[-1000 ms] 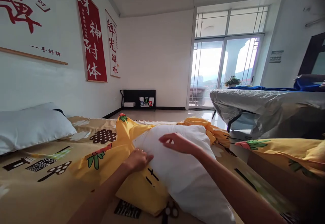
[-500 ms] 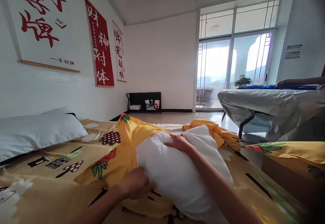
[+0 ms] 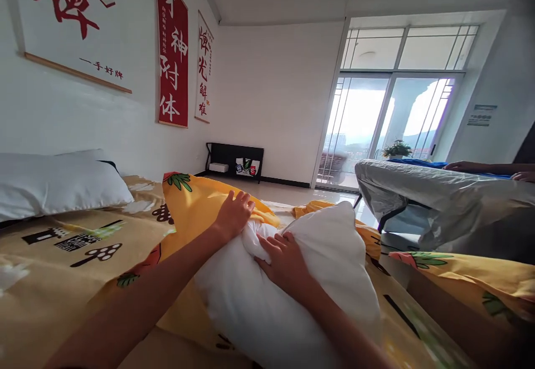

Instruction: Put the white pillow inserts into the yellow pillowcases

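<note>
The pillow (image 3: 330, 246) lies toward the right edge of the bed (image 3: 54, 296); the cover (image 3: 200, 199) seems to take only its left end, and most is outside. The left hand (image 3: 234, 213) has fingers closed on the cover; the right hand (image 3: 287, 262) grasps a pillow fold. Scrolls (image 3: 173, 115) hang left; glass doors (image 3: 363, 112) stand behind.

On the tan printed sheet (image 3: 54, 280): white pillows (image 3: 251, 302), yellow cloth (image 3: 198, 199)

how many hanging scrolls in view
3, all on the white left wall: large white scroll with red characters nearest, red scroll with white characters in the middle, narrow white scroll with red characters farthest. Others may hang out of frame.
</note>
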Demonstrator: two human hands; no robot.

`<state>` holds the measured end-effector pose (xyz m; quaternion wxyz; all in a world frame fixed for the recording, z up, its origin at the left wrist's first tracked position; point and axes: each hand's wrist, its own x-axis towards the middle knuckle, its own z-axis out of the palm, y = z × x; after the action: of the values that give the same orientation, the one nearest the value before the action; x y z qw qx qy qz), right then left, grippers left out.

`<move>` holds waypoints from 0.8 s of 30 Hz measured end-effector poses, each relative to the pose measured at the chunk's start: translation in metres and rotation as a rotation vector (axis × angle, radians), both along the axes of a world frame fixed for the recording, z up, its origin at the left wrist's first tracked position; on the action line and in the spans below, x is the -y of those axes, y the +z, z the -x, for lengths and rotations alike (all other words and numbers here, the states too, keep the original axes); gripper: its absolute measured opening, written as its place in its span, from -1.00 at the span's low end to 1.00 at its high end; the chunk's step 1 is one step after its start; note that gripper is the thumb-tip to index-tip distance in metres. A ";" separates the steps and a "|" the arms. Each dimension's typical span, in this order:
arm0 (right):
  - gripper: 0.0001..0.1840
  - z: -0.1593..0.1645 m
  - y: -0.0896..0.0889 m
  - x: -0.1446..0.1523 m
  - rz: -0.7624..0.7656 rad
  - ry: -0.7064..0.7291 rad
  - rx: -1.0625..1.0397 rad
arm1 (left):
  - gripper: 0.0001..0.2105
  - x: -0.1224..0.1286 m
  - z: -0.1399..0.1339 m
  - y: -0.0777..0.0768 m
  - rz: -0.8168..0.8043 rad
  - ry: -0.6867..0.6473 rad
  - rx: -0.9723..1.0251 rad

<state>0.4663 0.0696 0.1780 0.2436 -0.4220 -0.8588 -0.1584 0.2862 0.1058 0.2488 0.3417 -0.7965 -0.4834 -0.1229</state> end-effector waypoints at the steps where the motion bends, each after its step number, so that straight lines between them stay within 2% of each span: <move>1: -0.53 0.002 0.001 0.003 -0.001 0.010 0.021 | -0.72 0.001 -0.002 0.002 -0.039 0.003 0.001; 5: -0.55 0.016 0.005 0.015 0.013 0.048 0.099 | -0.71 0.004 -0.021 0.002 -0.111 -0.047 0.050; 10: -0.76 0.027 0.002 0.028 0.000 0.114 0.129 | -0.80 0.004 -0.052 -0.011 0.126 -0.125 0.021; 12: -0.77 0.021 -0.002 0.024 -0.019 0.069 0.103 | -0.83 0.006 -0.056 -0.012 0.173 -0.123 0.022; 16: -0.80 0.006 -0.007 0.002 -0.088 -0.155 0.010 | -0.83 0.020 -0.050 -0.008 0.187 -0.101 0.036; 19: -0.84 0.002 0.002 -0.004 -0.116 -0.179 -0.023 | -0.81 0.034 -0.043 -0.006 0.156 -0.077 0.036; 21: -0.76 -0.004 0.016 0.005 -0.124 -0.108 -0.049 | -0.78 0.043 -0.036 -0.006 0.099 -0.066 0.031; 24: -0.41 -0.040 0.040 0.034 -0.100 0.078 -0.010 | -0.73 0.055 -0.022 -0.009 0.019 -0.064 0.022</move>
<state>0.5061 0.0358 0.2176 0.2748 -0.3763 -0.8643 -0.1894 0.3079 0.0508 0.2399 0.3248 -0.8134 -0.4625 -0.1379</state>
